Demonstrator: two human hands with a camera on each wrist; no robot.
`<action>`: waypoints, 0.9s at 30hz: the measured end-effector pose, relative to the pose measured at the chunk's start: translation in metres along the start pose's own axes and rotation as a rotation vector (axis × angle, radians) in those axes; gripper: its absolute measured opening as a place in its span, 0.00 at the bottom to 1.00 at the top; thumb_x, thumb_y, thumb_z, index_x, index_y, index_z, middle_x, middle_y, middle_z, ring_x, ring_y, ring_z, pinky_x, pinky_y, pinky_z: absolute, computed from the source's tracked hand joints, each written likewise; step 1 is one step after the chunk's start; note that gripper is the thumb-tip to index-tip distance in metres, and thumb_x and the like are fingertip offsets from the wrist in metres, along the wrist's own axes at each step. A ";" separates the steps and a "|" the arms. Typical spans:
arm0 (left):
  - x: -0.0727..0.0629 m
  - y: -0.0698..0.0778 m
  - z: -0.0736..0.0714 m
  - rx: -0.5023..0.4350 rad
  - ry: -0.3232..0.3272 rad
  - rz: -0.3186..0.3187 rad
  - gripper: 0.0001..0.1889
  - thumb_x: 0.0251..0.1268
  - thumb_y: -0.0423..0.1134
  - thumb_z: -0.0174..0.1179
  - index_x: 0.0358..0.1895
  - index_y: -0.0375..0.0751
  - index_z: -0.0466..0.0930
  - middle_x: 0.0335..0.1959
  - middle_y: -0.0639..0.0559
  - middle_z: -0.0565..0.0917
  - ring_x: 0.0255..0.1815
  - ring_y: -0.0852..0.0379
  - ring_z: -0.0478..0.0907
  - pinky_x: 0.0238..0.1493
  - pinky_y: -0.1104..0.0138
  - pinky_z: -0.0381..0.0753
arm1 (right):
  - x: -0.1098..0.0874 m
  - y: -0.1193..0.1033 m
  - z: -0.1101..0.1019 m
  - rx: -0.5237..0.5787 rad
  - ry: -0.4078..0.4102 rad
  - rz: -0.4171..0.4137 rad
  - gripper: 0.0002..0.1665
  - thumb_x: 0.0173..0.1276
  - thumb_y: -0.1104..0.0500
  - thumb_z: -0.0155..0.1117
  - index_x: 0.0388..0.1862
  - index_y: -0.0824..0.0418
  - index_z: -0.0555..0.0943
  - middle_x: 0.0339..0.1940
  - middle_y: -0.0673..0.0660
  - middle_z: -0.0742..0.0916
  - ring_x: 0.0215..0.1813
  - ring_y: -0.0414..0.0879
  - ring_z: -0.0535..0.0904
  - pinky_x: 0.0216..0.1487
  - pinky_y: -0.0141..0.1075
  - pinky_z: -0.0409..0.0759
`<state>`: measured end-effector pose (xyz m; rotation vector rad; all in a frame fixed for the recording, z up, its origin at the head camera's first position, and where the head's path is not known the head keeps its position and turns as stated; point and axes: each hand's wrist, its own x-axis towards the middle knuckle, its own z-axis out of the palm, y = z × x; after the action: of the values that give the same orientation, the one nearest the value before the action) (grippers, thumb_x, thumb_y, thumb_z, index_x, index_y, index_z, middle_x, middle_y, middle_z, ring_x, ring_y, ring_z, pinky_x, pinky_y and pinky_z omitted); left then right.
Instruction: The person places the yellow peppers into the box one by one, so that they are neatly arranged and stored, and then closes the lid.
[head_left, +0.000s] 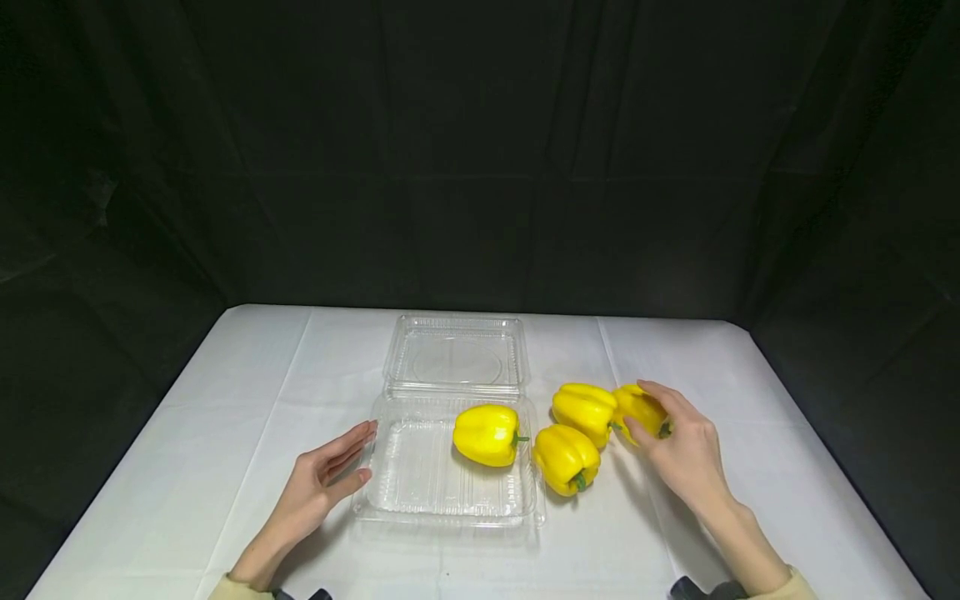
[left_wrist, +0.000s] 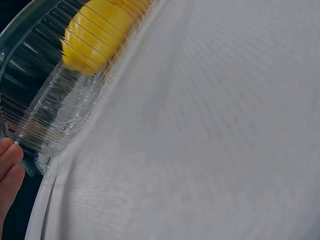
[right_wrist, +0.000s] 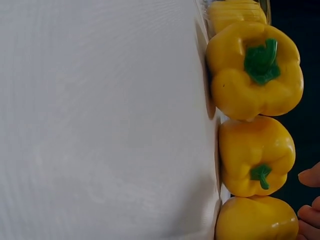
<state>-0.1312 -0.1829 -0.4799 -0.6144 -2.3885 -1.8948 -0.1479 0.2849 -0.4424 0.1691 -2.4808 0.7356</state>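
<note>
A clear hinged plastic container (head_left: 408, 492) lies unfolded, with its lid (head_left: 450, 354) laid back behind it. One yellow bell pepper (head_left: 487, 436) rests on its side in the container's right half. My left hand (head_left: 315, 479) is at the container's left edge, fingers extended and thumb apart, holding nothing; its fingertips (left_wrist: 11, 159) show beside the ribbed wall. My right hand (head_left: 686, 450) reaches over the rightmost yellow bell pepper (head_left: 633, 410), fingers and thumb spread about its top, partly hiding it. In the right wrist view, the fingertips (right_wrist: 311, 216) are level with the top of that pepper.
Two more yellow bell peppers, a rear one (head_left: 583, 410) and a front one (head_left: 566, 460), lie between the container and my right hand, close against each other. White cloth covers the table (head_left: 247, 400). A black curtain (head_left: 465, 167) encloses the back and sides.
</note>
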 end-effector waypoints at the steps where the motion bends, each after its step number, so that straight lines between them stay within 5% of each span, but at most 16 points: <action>1: 0.000 0.000 0.000 0.000 0.000 0.003 0.31 0.63 0.28 0.65 0.70 0.28 0.67 0.69 0.36 0.74 0.67 0.66 0.73 0.66 0.78 0.70 | 0.000 0.000 0.000 -0.004 -0.002 0.010 0.30 0.55 0.66 0.77 0.58 0.67 0.80 0.55 0.65 0.85 0.53 0.62 0.83 0.53 0.57 0.82; 27: -0.001 0.001 0.000 0.003 -0.001 -0.007 0.31 0.63 0.29 0.65 0.70 0.30 0.68 0.69 0.37 0.74 0.67 0.66 0.72 0.67 0.77 0.70 | 0.003 0.012 -0.002 -0.067 -0.128 0.273 0.38 0.62 0.53 0.73 0.65 0.72 0.72 0.62 0.74 0.78 0.63 0.71 0.73 0.63 0.65 0.74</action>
<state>-0.1300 -0.1832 -0.4789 -0.6070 -2.3969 -1.8937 -0.1524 0.2959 -0.4455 -0.1553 -2.6790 0.7716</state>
